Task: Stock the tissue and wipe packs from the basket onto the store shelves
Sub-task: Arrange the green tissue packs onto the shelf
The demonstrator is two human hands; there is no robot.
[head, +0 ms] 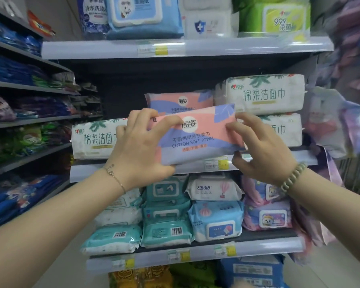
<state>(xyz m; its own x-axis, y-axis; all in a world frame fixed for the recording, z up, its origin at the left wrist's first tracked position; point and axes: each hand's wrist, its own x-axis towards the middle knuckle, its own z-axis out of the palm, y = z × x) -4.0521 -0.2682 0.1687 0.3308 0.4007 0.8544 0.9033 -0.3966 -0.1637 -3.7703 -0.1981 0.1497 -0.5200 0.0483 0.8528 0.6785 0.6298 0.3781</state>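
Head view, centre of frame, read left to right. A white pack (94, 138) lies at centre left on the middle shelf (87, 173). The left hand (137, 150) is curled round the left end of the pink towel pack (197, 136), fingers over the top, thumb beneath. The pack is held in front of the shelf, long axis running left to right, right end slightly higher. Its right end is pinched by the right hand (262, 150). A matching pack (179, 101) is shelved directly behind, beside the stacked white packs (262, 94) at right. Both hands are equally near; insertion straight back into the gap is judged the next move.
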